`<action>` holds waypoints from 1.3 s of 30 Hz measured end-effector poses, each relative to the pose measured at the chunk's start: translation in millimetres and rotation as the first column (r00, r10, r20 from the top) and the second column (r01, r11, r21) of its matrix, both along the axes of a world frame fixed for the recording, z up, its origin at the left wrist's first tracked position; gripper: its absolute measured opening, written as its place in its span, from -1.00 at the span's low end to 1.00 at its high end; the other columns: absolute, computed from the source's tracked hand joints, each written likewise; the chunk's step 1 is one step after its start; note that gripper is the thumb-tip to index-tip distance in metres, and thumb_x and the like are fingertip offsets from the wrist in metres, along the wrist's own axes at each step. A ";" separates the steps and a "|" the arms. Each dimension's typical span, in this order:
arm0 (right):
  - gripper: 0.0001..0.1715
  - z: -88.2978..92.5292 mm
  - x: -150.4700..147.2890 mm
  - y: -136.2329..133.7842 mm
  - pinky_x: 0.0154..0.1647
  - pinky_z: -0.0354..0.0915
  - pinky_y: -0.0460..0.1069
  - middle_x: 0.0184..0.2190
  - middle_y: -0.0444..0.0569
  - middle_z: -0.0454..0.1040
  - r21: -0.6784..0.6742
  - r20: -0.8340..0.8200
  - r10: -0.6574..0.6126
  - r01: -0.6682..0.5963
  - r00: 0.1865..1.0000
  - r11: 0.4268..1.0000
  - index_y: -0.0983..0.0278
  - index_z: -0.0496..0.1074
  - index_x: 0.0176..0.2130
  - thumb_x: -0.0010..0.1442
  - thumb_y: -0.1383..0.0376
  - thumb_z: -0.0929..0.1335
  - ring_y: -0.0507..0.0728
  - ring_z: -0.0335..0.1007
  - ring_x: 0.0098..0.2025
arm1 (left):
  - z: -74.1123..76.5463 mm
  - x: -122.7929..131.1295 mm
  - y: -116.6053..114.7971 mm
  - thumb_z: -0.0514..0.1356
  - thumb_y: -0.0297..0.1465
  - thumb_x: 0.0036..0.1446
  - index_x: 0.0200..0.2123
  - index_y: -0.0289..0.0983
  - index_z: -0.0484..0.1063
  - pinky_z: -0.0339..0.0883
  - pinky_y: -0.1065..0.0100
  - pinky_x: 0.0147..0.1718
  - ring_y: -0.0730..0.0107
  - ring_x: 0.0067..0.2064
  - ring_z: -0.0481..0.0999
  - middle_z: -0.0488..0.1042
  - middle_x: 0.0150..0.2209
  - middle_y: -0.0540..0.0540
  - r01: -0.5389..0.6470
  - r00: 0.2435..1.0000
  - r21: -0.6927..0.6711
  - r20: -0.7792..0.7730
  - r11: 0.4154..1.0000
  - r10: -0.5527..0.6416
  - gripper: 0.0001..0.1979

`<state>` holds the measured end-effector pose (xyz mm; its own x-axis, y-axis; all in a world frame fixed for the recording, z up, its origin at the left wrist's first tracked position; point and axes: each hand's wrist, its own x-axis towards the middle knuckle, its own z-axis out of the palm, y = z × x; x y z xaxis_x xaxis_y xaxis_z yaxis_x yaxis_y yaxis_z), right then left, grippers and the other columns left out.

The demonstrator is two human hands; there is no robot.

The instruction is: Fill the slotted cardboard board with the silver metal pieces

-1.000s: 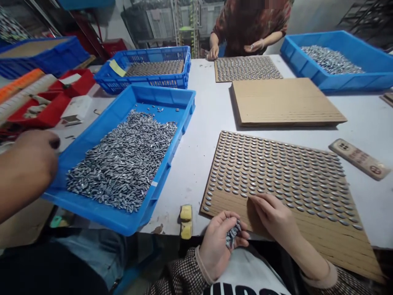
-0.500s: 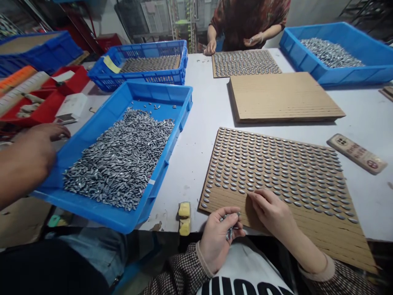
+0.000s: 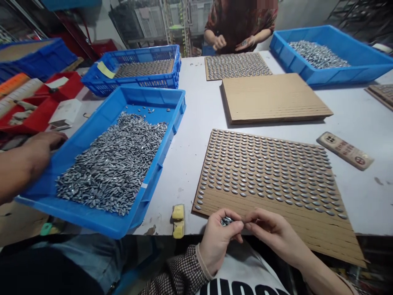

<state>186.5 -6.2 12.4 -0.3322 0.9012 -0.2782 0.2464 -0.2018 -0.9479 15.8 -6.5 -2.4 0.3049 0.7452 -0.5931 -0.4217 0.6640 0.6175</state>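
My left hand (image 3: 219, 235) is curled around several small silvery pointed-oval metal pieces (image 3: 226, 221), just past the near edge of a cardboard sheet. My right hand (image 3: 273, 231) is pinched with its fingertips meeting those of the left; whatever lies between them is too small to make out. Beneath and beyond the hands lies the slotted cardboard sheet (image 3: 294, 217). Rows of the same oval pieces (image 3: 260, 164) cover its far and middle part, while bare slotted strips show along the near side.
A blue tray (image 3: 181, 102) heaped with loose pieces stands left, a co-worker's hand (image 3: 38, 153) at its far side. Stacked cardboard (image 3: 276, 98) lies ahead, near another person (image 3: 239, 24) working at a filled sheet. A yellow block (image 3: 178, 221) and a printed bar (image 3: 345, 150) rest on the table.
My right hand has drawn back from the sheet's rows to meet my left hand. Across the table, the other person's hands have lifted off their sheet. The view has shifted slightly.
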 end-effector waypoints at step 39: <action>-0.73 -38.2 30.2 11.7 -0.15 0.40 0.02 -0.16 0.07 0.49 0.694 0.493 -0.354 -0.114 0.795 0.710 0.23 0.42 -0.04 0.30 0.37 0.25 0.15 0.45 -0.14 | 8.7 19.8 8.1 0.43 -0.33 -0.18 -0.35 -0.32 0.40 0.23 0.46 -0.53 0.45 -0.42 0.41 0.45 -0.48 -0.04 -0.078 0.997 -0.120 -0.007 0.990 0.078 -0.66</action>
<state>216.7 5.5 -25.8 -0.2008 0.9272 0.3163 0.7837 0.3457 -0.5160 35.6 1.5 6.2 0.2471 0.6900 -0.6803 -0.4738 0.6985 0.5363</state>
